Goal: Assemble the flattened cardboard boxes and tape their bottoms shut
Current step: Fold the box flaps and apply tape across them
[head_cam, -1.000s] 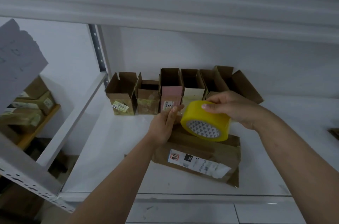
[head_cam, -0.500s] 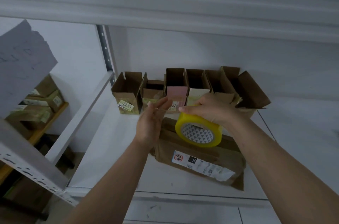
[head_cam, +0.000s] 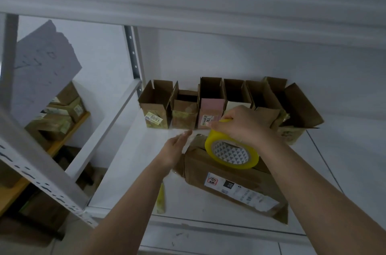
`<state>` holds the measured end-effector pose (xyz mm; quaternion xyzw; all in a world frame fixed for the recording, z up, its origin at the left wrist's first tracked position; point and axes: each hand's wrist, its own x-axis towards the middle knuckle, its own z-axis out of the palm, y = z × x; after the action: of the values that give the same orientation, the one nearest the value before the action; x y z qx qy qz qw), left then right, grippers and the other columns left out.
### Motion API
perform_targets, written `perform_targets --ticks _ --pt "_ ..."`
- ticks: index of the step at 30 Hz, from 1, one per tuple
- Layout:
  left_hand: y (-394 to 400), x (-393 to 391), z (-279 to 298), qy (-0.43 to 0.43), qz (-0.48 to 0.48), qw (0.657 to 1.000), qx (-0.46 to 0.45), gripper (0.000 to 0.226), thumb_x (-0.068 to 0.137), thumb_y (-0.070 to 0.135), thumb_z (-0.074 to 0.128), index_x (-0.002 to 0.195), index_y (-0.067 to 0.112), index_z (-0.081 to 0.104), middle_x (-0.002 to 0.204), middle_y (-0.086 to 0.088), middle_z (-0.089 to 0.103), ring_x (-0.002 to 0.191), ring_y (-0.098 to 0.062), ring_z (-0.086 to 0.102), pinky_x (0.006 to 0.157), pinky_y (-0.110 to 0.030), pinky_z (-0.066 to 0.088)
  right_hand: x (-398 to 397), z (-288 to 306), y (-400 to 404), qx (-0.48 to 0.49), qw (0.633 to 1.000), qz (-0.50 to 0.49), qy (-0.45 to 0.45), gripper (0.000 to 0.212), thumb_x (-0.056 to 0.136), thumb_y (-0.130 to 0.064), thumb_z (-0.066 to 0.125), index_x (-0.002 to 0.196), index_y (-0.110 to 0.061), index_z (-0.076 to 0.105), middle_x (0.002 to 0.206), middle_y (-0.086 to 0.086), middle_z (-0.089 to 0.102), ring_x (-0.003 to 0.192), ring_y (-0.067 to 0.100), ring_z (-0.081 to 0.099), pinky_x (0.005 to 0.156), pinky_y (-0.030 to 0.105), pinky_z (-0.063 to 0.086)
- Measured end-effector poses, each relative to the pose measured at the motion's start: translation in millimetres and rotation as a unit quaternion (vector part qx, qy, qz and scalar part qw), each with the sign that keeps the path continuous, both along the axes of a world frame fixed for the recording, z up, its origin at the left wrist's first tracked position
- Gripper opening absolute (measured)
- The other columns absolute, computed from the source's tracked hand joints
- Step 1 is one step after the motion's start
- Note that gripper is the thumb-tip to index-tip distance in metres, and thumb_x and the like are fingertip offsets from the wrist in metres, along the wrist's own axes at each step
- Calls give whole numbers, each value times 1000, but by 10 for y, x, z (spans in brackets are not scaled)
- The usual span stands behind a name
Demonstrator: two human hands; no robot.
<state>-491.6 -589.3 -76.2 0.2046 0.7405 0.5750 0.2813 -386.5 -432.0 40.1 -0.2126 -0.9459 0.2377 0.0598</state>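
- Gripping the yellow tape roll (head_cam: 231, 153) from above, your right hand (head_cam: 242, 124) curls its fingers over the rim; the roll rests tilted on the top of the cardboard box (head_cam: 234, 181), probably so the strip can be drawn off along the seam.
- Your left hand (head_cam: 174, 149) is stretched out with fingers straight and nearly together, beside the left end of that box. A faint sheen near the fingertips may be clear tape, but you cannot tell whether the hand has hold of it.
- The box under the roll lies on its side on the white shelf (head_cam: 129, 160), near the front edge, with a white shipping label (head_cam: 240, 192) facing you. Laying it down likely puts the flaps within reach of both hands.
- A row of small boxes (head_cam: 208, 106) stands upright against the back wall, tops open and flaps raised, touching one another. They appear to be assembled and parked out of the working area.
- A yellowish scrap (head_cam: 160, 198) lies on the shelf near your left forearm; what it is cannot be made out.
- Judged from this layout, the taping of the box nearest you is under way, not finished.
- Beyond the metal upright (head_cam: 133, 56) at the left, more boxes (head_cam: 62, 114) are stacked on a lower shelf.
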Motion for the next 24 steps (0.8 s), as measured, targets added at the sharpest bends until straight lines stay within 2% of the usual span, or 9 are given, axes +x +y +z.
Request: perform_targets --ticks 3,6,9,11,15,18,22,24 --pt "7 77 -93 -65 15 998 12 48 99 53 38 129 25 62 128 -3 63 119 -20 57 106 -37 42 -29 -1 -58 27 1000 -2 13 63 82 -67 58 94 -6 73 90 13 72 79 27 68 70 39 54" --pt "47 201 -143 -165 52 984 41 48 98 52 41 113 18 70 107 -8 73 102 -23 67 91 -37 52 -25 26 -98 20 1000 -2 24 47 88 -58 57 94 -14 74 96 -1 71 85 17 65 77 38 55" --pt "112 233 -136 -253 78 963 60 46 98 48 45 105 11 71 95 -9 75 94 -23 68 79 -33 52 -15 33 -83 11 999 -14 38 38 91 -54 54 91 -22 73 91 -10 67 88 12 63 77 35 53" --pt "118 234 -128 -274 72 956 72 45 98 48 45 105 12 71 97 -10 75 92 -22 69 76 -32 52 -20 22 -77 11 999 -24 42 40 92 -54 54 87 -19 73 86 -5 69 82 14 63 76 38 55" --pt "92 254 -183 -290 112 946 88 42 92 45 57 108 9 71 100 -11 75 96 -26 69 77 -36 54 -31 11 -80 19 998 -36 55 44 91 -53 54 85 -14 74 86 6 72 77 19 65 75 42 56" --pt "111 248 -232 -286 126 945 94 34 98 32 53 108 4 70 100 -15 74 91 -28 69 71 -35 54 -33 22 -86 28 998 -37 51 45 92 -52 54 88 -12 74 91 7 72 82 21 66 76 41 56" --pt "96 228 -320 -224 118 967 31 30 99 0 39 119 -2 62 94 -16 69 79 -29 64 56 -29 49 -31 43 -99 30 998 -39 39 43 92 -52 55 88 -14 74 91 4 72 82 17 64 77 39 55" --pt "68 187 -326 -173 102 980 -5 32 97 -5 37 119 -1 61 89 -16 66 70 -27 61 47 -26 47 -33 36 -90 27 998 -41 34 43 92 -53 54 88 -15 74 92 4 72 83 17 65 79 40 55"
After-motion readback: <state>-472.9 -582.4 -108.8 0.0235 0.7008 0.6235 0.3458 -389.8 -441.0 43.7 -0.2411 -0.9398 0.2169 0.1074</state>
